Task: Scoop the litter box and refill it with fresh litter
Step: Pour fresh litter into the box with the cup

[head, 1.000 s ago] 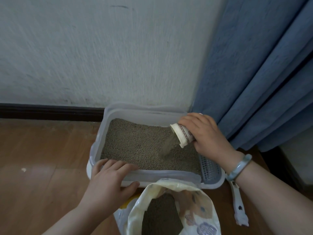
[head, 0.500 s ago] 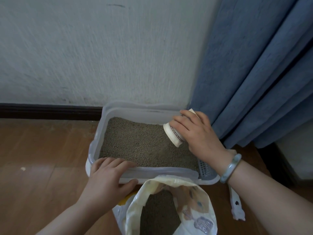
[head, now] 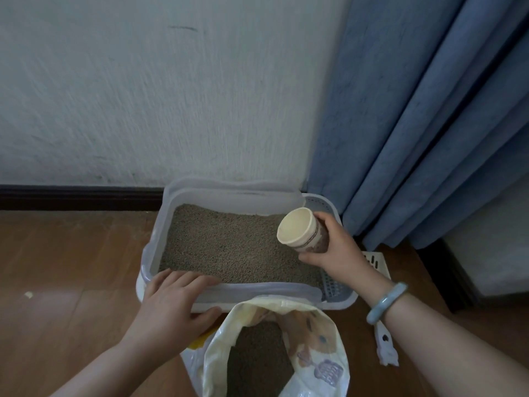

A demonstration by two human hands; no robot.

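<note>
Fingers (head: 325,218) of right hand (head: 336,247) wrap a paper cup (head: 299,230), tilted, empty mouth visible, over right side of litter box (head: 257,290). Left hand (head: 171,305) clasps box's near rim, thumb on outer wall. Box sits on wood floor (head: 71,267) against wall (head: 143,96); open litter bag (head: 315,333) just near of it.

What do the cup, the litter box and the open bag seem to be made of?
The cup looks like paper: matte cream inside, rolled rim, printed band outside. The litter box seems plastic: pale, semi-translucent, smooth moulded walls. The bag is probably thin plastic film: it crinkles, shines slightly and carries a printed picture.
</note>
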